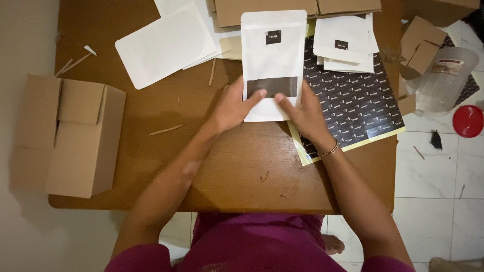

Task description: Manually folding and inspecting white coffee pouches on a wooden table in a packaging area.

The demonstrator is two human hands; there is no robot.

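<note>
Your left hand (234,105) and right hand (302,113) lie flat with fingers spread on the lower end of a white stand-up pouch (273,60), pressing a wide dark label (272,86) onto it; neither hand is closed around anything. The pouch lies lengthwise near the middle of the wooden table (242,171), its top toward the far edge, with 1 small black sticker (273,37) near that top.

The near half of the table is bare wood up to the near edge, so your forearms have open room there. To your left, a folded cardboard box (75,136) overhangs the left edge. Toward the far left corner lie blank white pouches (166,43). To your right, a black sticker sheet (353,95) runs under your right wrist to the right edge, with a stack of stickered pouches (345,43) on its far end.

Off the right edge, a clear plastic jar (443,80) lies on the tiled floor; you cannot tell its contents. A red lid (468,121) lies just beside it.
</note>
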